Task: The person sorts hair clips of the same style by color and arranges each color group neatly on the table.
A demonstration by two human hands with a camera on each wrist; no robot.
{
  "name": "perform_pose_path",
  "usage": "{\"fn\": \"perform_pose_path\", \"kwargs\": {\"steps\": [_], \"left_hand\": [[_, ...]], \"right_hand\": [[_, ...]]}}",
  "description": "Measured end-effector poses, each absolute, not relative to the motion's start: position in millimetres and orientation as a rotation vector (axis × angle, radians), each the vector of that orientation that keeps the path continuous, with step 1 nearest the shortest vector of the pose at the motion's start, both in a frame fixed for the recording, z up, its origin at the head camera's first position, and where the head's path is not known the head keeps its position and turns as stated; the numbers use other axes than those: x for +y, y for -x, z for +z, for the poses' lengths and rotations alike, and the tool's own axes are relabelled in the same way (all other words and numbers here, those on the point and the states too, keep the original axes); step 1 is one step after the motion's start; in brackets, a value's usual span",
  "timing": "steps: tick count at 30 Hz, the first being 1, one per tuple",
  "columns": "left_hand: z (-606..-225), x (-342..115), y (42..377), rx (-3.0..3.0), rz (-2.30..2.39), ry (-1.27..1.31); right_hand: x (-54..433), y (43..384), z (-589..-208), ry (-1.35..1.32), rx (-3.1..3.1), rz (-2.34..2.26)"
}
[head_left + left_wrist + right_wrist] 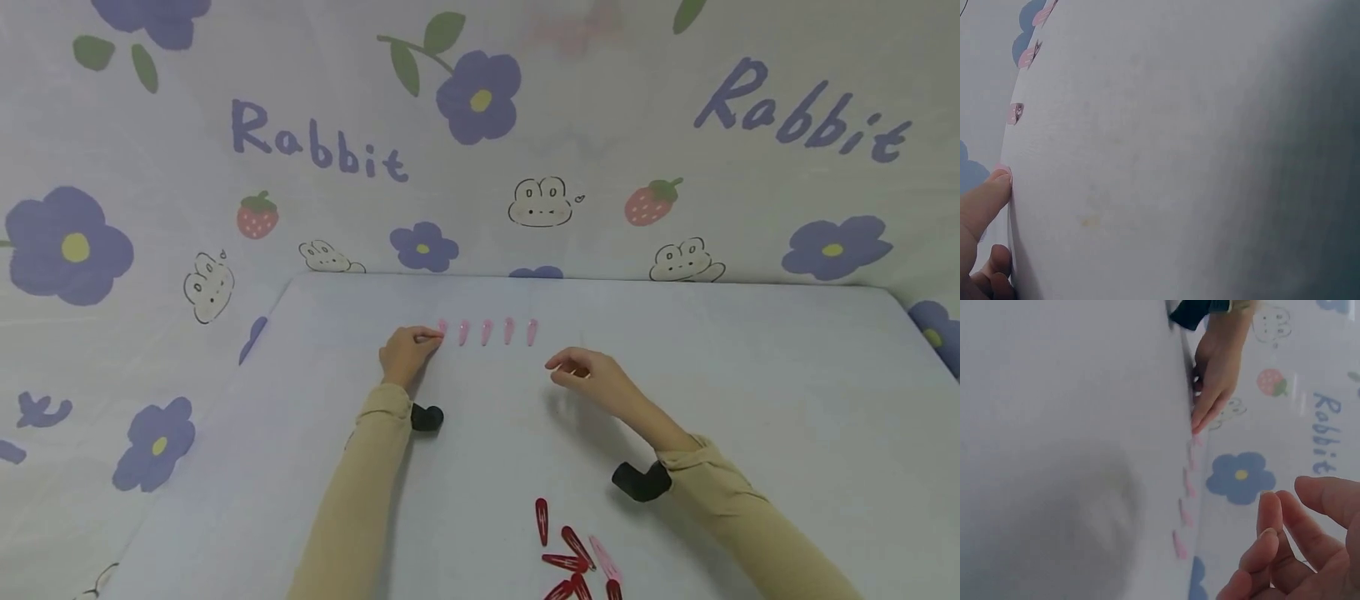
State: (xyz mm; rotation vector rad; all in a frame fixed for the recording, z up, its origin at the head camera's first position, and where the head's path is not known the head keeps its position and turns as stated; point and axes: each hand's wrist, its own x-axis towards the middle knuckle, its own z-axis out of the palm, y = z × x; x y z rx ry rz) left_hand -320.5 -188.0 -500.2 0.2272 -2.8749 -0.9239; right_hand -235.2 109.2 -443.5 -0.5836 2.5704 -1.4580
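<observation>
A row of several pink snap hair clips [487,332] lies at the far part of the white table. At the row's left end, my left hand [403,353] pinches the last pink hair clip [442,326] with thumb and fingertips, low at the table surface. In the left wrist view that clip [1002,167] shows just past the fingertip, mostly covered. My right hand [592,377] hovers to the right of the row, its fingers loosely bent with nothing between them. In the right wrist view its fingers [1269,512] are apart from the row.
Near the front edge lies a loose pile of red snap hair clips [576,546] with one pink clip [604,557] among them. A patterned cloth [570,108] with flowers and rabbits hangs behind the table [750,375]. Black wrist cameras [642,482] sit on both wrists.
</observation>
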Motion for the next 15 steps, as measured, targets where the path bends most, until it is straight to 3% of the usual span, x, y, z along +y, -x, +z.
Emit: {"fn": "perform_pose_path", "kwargs": {"steps": [7, 15], "left_hand": [[-497.1, -186.1, 319.0, -2.888, -0.897, -0.229], [-497.2, -185.9, 319.5, -2.894, -0.894, -0.234]], "right_hand": [[121.3, 183.6, -428.1, 0.694, 2.437, -1.514], [133.6, 143.1, -423.4, 0.647, 2.301, -1.581]]}}
